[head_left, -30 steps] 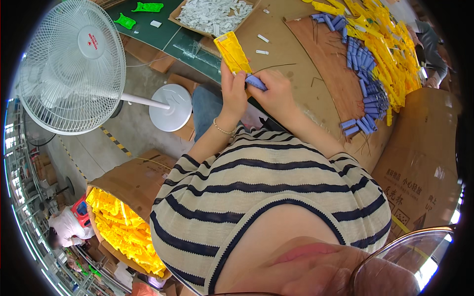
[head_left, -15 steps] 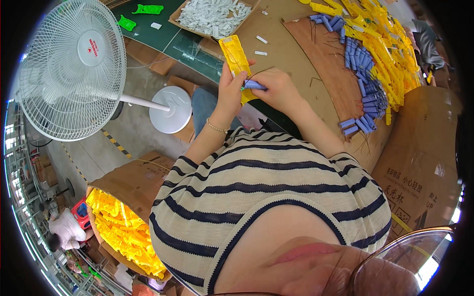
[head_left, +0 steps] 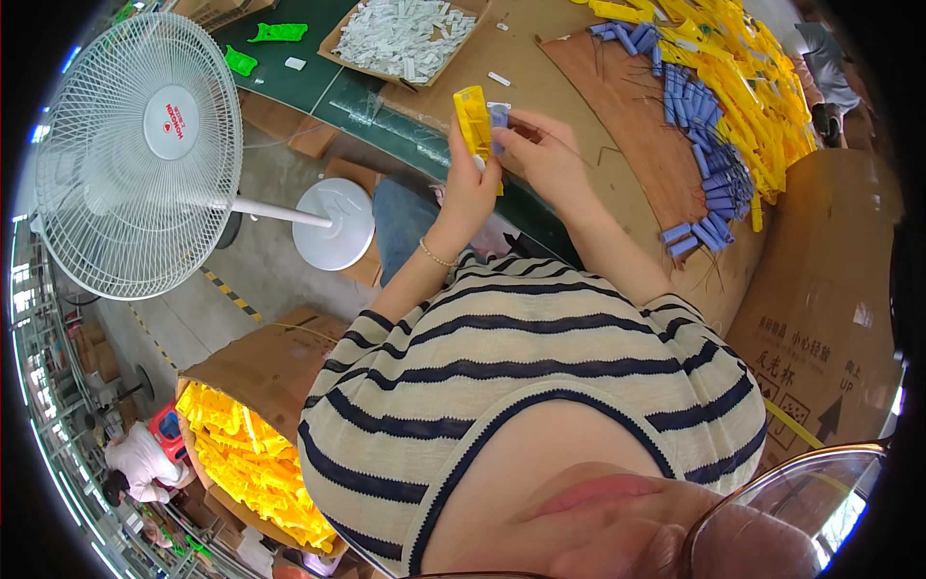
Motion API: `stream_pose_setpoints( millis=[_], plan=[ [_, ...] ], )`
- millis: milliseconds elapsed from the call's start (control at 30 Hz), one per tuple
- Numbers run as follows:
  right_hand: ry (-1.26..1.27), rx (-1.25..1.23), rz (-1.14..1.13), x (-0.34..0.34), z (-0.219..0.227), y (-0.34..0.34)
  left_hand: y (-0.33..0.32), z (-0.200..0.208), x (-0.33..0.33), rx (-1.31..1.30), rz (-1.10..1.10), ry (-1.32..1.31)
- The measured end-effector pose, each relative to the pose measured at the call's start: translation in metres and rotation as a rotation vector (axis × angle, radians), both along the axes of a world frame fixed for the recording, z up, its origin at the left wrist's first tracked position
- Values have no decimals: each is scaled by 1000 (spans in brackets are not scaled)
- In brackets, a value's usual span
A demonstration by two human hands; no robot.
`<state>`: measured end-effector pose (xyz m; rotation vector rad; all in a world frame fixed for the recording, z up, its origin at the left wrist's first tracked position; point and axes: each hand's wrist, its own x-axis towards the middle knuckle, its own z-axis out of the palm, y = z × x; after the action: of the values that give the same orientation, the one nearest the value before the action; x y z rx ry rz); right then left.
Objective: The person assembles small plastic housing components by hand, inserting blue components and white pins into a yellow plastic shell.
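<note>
My left hand (head_left: 471, 191) is closed around a long yellow plastic casing (head_left: 473, 118), held upright over the near edge of the table. Just to its right, my right hand (head_left: 550, 162) pinches a blue cylindrical battery (head_left: 499, 117) between thumb and fingers. The battery is beside the casing's right edge; whether the two touch, I cannot tell. Its wires are too fine to follow here. A heap of similar blue batteries (head_left: 714, 183) with thin dark leads lies on a brown board to the right, beside a pile of yellow casings (head_left: 762, 106).
A shallow carton (head_left: 340, 48) of small white pieces stands at the far side, near green plastic parts (head_left: 280, 32). A white fan (head_left: 145, 154) stands at left. A box of yellow parts (head_left: 256, 463) is lower left; a large carton (head_left: 820, 289) stands at right. Other people work nearby.
Both hands have moved slightly right and the casing stands more upright. My right hand has lifted the battery from across the casing's lower part to beside its upper part, turning it upright.
</note>
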<state>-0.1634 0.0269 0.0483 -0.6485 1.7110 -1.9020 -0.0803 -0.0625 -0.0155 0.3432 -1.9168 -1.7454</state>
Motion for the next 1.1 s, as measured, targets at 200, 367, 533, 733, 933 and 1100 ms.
stream_pose_setpoints(
  millis=[200,367,533,733,933,1100],
  plan=[
    [122,160,-72,6,8,0,4,15,3,12,-61,-62],
    [221,153,-87,2,8,1,3,23,5,111,-68,-83],
    [526,187,-100,0,13,3,2,13,3,-22,-69,-13],
    [449,205,-125,6,16,3,1,12,2,0,-104,10],
    [596,224,-70,0,18,6,4,25,9,247,-197,-23],
    [1057,442,-57,9,4,3,3,13,7,-96,-84,62]
  ],
)
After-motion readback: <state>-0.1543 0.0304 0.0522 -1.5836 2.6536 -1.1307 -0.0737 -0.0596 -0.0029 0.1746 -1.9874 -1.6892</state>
